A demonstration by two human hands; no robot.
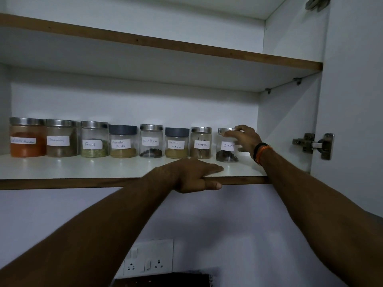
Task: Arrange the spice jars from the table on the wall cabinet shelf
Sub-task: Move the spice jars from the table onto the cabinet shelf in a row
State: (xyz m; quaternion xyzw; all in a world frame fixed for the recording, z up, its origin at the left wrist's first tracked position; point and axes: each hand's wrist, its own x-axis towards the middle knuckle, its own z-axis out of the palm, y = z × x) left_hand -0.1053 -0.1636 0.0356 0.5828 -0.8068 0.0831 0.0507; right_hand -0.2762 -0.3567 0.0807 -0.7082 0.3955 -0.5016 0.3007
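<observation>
Nearest: L hand (192, 175) lay flat on front edge of shelf (83, 168), fingers together on top, thumb hooked under, holding nothing. Further in, R hand (245, 139) was on the cloves jar (227, 146), fingers curled round lid & far side. Jar stood upright on shelf at R end of row, just beside cinnamon jar (201, 142), w/ six more jars to the L. Step looked like final placing, prob last jar. Next: let go w/o tipping it, label facing out, gap matched to the rest.
</observation>
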